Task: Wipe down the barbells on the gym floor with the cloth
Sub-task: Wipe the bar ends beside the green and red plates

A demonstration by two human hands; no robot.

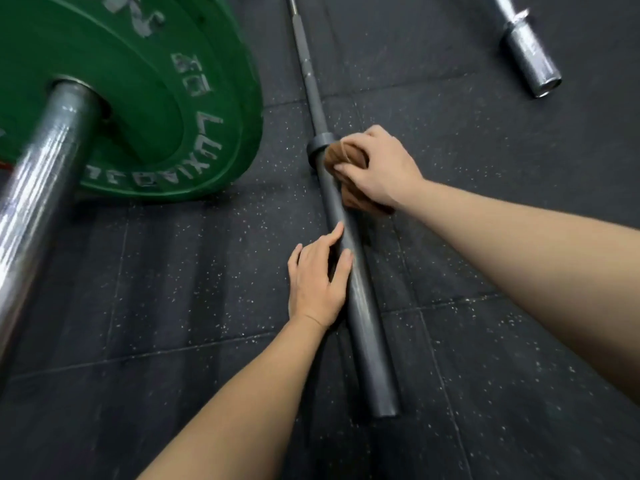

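Left to right: a chrome steel barbell sleeve (pixel 41 188) loaded with round green rubber plates (pixel 149 109) rests on the black speckled rubber gym floor (pixel 173 271); I judge this bar far too heavy to shift and best wiped where it lies. Near centre, the left hand (pixel 315 282) lies flat with fingers nearly straight, index finger and thumb touching the long dark grey matte steel barbell (pixel 360 306) and gripping nothing; I take it to be steadying the bar against rolling. That bar lies unloaded on the floor, running from its open end near me away to the top of the view, its thick sleeve meeting a raised collar (pixel 320 143), with a thinner shaft beyond. It looks rigid and smooth on the sleeve and, being round and bare of plates, likely to roll under a sideways push; I would hold it down from above on the sleeve rather than lift it. Just on the near side of the collar, the soft brown bunched cloth (pixel 346 157) sits against the sleeve, the fingers of the right hand (pixel 381 168) curled round it and pressing it to the steel. The cloth looks light and limp, so I would keep it gathered in the palm. At upper right, well apart, a bright silver barbell end (pixel 530 57) lies on the floor.
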